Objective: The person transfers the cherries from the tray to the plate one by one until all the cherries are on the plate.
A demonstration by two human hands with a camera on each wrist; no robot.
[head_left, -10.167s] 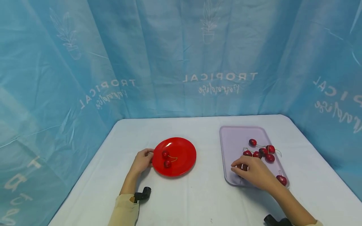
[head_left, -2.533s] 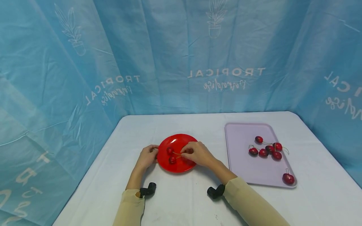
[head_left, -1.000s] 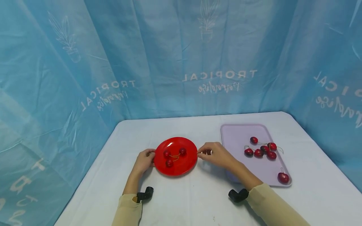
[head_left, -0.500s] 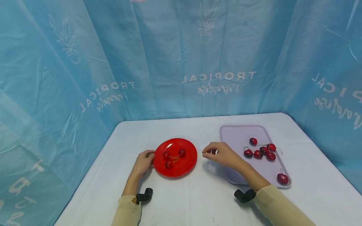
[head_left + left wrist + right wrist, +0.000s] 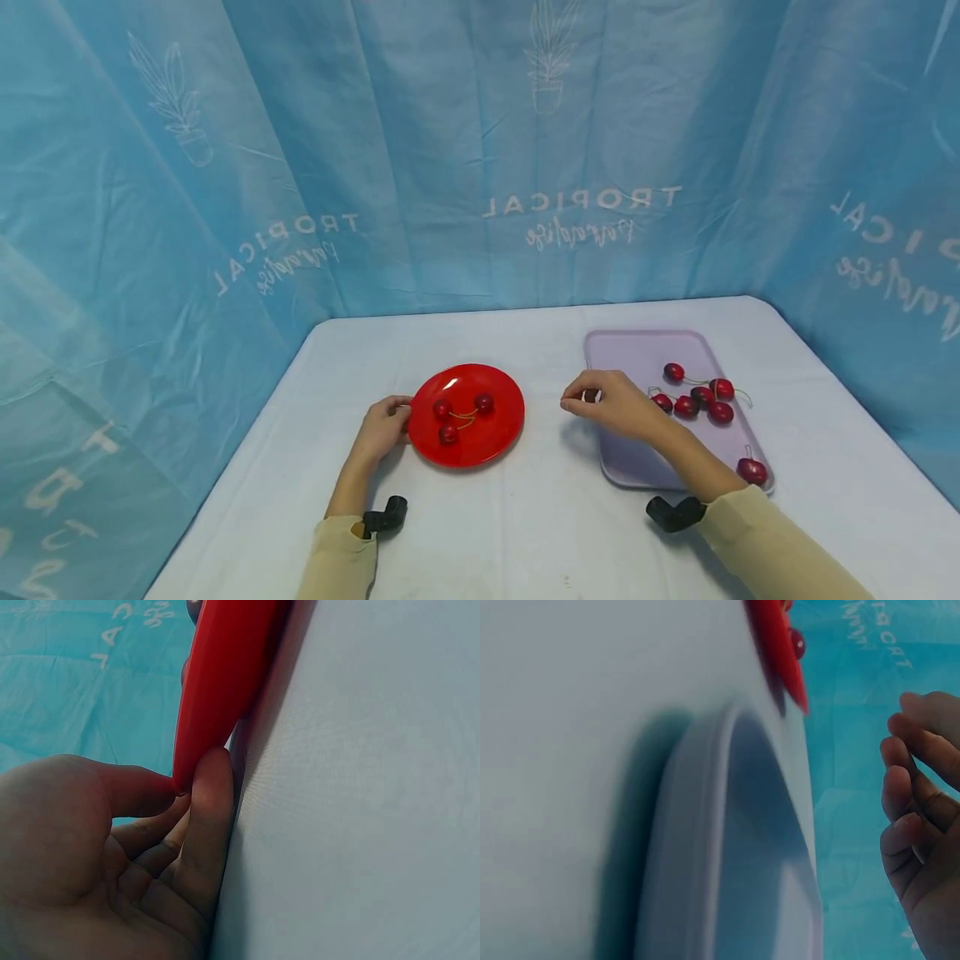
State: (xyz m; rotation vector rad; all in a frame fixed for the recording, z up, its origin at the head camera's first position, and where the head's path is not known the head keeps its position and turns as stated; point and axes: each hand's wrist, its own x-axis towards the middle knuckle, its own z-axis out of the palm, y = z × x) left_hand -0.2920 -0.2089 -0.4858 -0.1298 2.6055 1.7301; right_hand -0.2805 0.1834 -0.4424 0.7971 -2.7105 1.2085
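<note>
As far as the pictures show, your work looks only partly done: three cherries (image 5: 483, 404) lie on the red plate (image 5: 495, 435), stems pointing in toward one another, while seven cherries (image 5: 721, 413) are left on the lilac tray (image 5: 628, 352). Six of those are grouped toward the tray's right side, and a lone cherry (image 5: 752, 472) sits in its near right corner. Your left hand (image 5: 381, 429) pinches the plate's left edge, the thumb at the rim and a finger tucked beneath, with the plate's cherries just inward of it. Your right hand (image 5: 618, 405) has its fingers loosely curled, thumb and forefinger tips close together, and nothing shows in its grasp. It hangs above the tray's left edge, its fingertips reaching out over the white table (image 5: 510, 533) on the plate side, apart from the plate. From there the group lies to the right of your right hand, the nearest cherry just beyond the knuckles, and the lone one sits farther off, past your wrist.
</note>
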